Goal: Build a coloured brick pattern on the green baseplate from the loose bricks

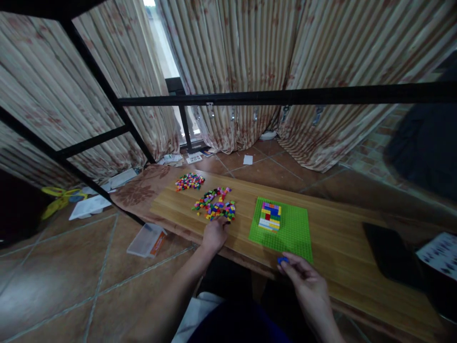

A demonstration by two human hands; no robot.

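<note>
My right hand (303,278) pinches a blue toy brick (283,260) between thumb and fingertips, just off the near edge of the green baseplate (293,238). A layered block of coloured bricks (270,216), white and yellow at its near side, stands on the left part of that baseplate. My left hand (215,234) is at the near edge of a loose pile of mixed bricks (219,208), fingers drawn together. A small dark brick (227,222) shows at its fingertips.
A second heap of bricks (190,181) lies farther back on the wooden bench (243,188). To the right are a dark flat panel (391,252) and a printed sheet (441,252). A clear plastic box (146,239) is on the tiled floor. A black metal bar (250,97) crosses beyond the bench.
</note>
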